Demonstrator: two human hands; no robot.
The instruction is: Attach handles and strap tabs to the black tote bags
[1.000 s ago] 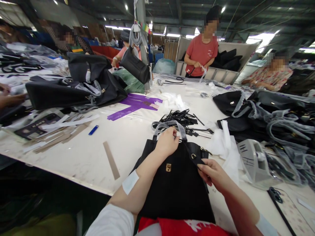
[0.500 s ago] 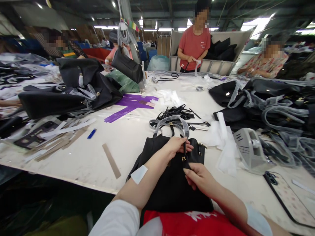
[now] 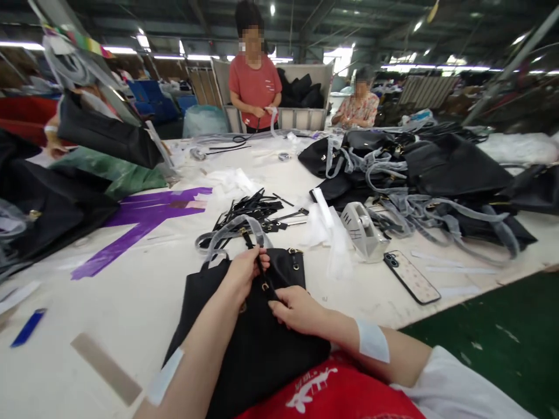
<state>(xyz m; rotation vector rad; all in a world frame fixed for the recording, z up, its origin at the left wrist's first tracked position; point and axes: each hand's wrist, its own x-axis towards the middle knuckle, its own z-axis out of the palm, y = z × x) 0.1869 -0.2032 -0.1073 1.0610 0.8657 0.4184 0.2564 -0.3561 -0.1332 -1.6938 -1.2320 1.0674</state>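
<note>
A black handbag [image 3: 257, 361] lies in front of me at the table's near edge, partly on my red apron. Its handles [image 3: 233, 224] are wrapped in clear plastic and stick out toward the far side. My left hand [image 3: 248, 267] pinches the upper part of a narrow black strap [image 3: 263, 279] with a gold-coloured buckle. Lower down, my right hand [image 3: 290, 305] has thumb and fingers closed on the strap's lower end, over the bag's front. Beyond the bag lies a heap of loose black straps [image 3: 248, 209].
To the right stand a tape dispenser [image 3: 360, 230], a phone [image 3: 413, 276] and a pile of black bags [image 3: 454, 166]. Purple strips [image 3: 144, 218], a blue object [image 3: 28, 327] and a beige strip [image 3: 106, 368] lie left. Across the table stands a person in a red shirt [image 3: 255, 84].
The camera view has turned to the right, so the table's things sit further left in the picture. Both hands keep their hold on the strap, nearly unchanged on the bag.
</note>
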